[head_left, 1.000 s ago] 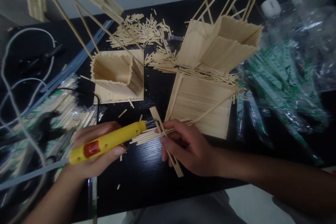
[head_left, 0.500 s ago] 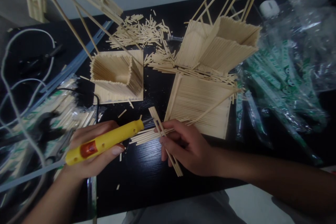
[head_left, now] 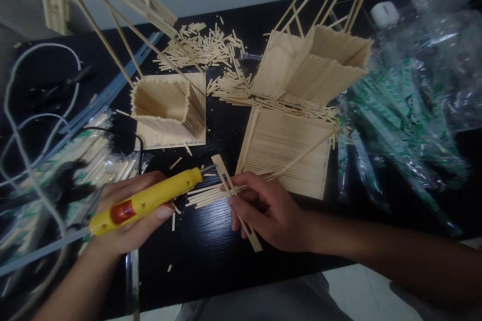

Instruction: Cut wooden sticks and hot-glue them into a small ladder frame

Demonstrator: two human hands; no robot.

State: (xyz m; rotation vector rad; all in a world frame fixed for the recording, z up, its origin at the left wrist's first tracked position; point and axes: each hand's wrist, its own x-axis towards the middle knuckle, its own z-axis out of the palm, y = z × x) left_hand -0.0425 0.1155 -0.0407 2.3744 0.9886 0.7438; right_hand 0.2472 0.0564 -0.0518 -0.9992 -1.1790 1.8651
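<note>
My left hand (head_left: 131, 210) is wrapped round a yellow glue gun (head_left: 150, 200) with a glue stick (head_left: 45, 251) running out of its back end. The gun's thin nozzle points at the upper end of a small frame of wooden sticks (head_left: 253, 241). Between thumb and fingers, my right hand (head_left: 267, 210) pinches this frame, which is tilted with its top to the left. Whether the nozzle touches the frame, I cannot tell. Behind my right fingers lie several loose sticks (head_left: 205, 196) and a flat panel of sticks (head_left: 289, 145).
An open stick box (head_left: 161, 105) on a square base stands at the left, another stick box (head_left: 327, 60) at the back right. Cut stick pieces (head_left: 203, 47) are heaped between them. Plastic wrappers (head_left: 399, 105) cover the right side; a white cable (head_left: 11, 115) curls at the left.
The glue gun in my left hand has shifted slightly to the left. The small frame's upper end has moved a little; my right hand stays almost still.
</note>
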